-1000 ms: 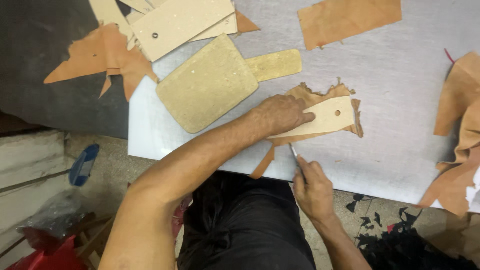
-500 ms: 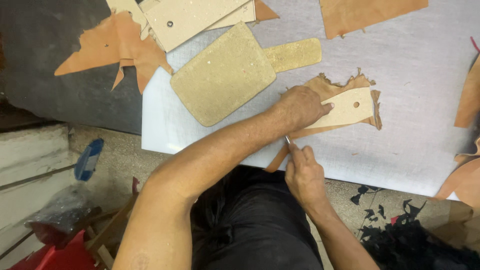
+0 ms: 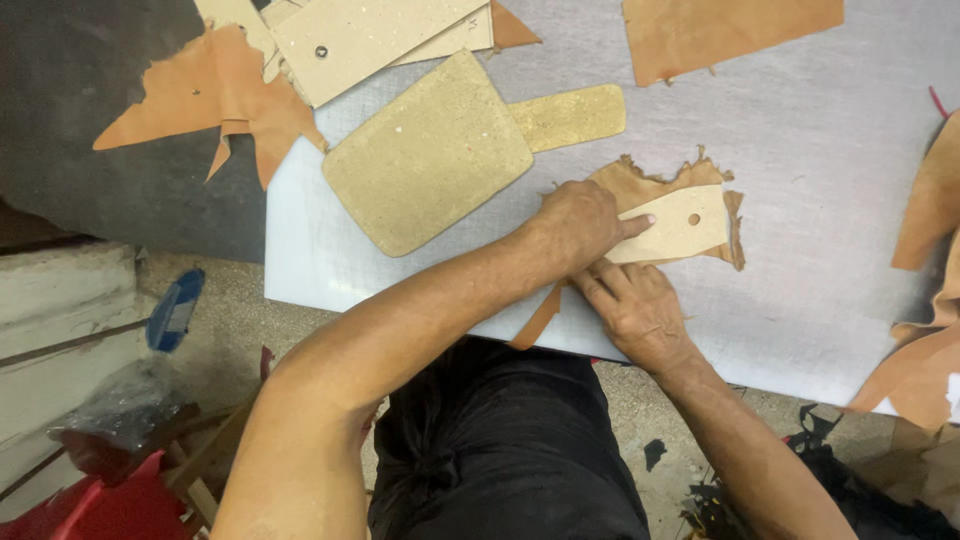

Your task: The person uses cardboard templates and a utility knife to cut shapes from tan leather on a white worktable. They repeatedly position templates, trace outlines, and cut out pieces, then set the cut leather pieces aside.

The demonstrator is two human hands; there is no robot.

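Observation:
My left hand (image 3: 583, 222) presses a pale cardboard template (image 3: 678, 224) with a round hole flat onto a ragged tan leather piece (image 3: 640, 183) on the white cutting board (image 3: 800, 270). My index finger stretches along the template. My right hand (image 3: 635, 312) sits just below, fingers curled at the template's lower edge, closed around a thin cutting tool that my fingers hide. A narrow leather strip (image 3: 538, 318) hangs off the board's front edge under my left wrist.
A paddle-shaped fibre board (image 3: 430, 160) lies left of my hands. Cardboard templates (image 3: 370, 35) and leather scraps (image 3: 215, 95) are at the upper left. More leather lies at the top (image 3: 730, 30) and right edge (image 3: 930, 200). A blue object (image 3: 175, 310) is on the floor.
My right hand has risen from the board's front edge to the template's lower edge, beside my left hand. The thin blade seen earlier is now hidden. My left hand stays pressed down.

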